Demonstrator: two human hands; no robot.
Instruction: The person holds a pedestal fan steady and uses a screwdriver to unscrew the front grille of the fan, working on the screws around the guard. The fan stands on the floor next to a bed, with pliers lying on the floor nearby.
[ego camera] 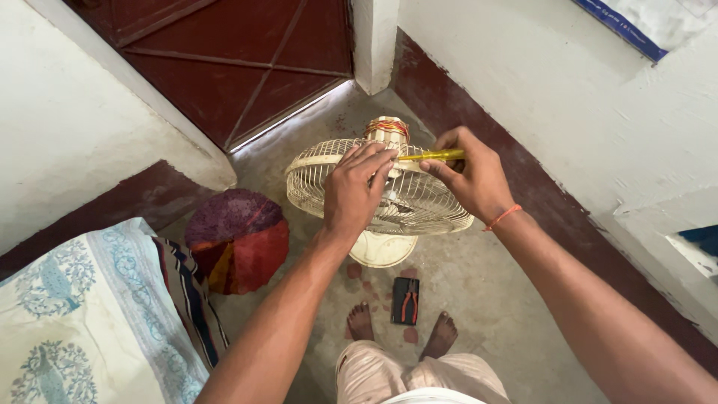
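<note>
Standing on the concrete floor (486,284) between the person's feet and the far door (239,52), the one cream table fan (389,202) has its wire cage tilted back toward the head camera. The left hand (351,191) lies flat on the near top of the cage with fingers curled over the rim, pressing it steady. The right hand (471,176) is closed around the one yellow-handled screwdriver (434,156), whose shaft points left toward the rim under the left fingertips.

The cage looks light and springy; its thin wires would probably bend under a hard squeeze, so the stiffer outer rim or the round base seems the safer hold. The screwdriver's smooth plastic handle may slip in a loose grasp.

One case with red-handled pliers (406,301) lies on the floor between the two bare feet. One round patchwork cushion (238,239) sits to the left, beside a folded patterned cloth (82,314) in the near left corner.
</note>
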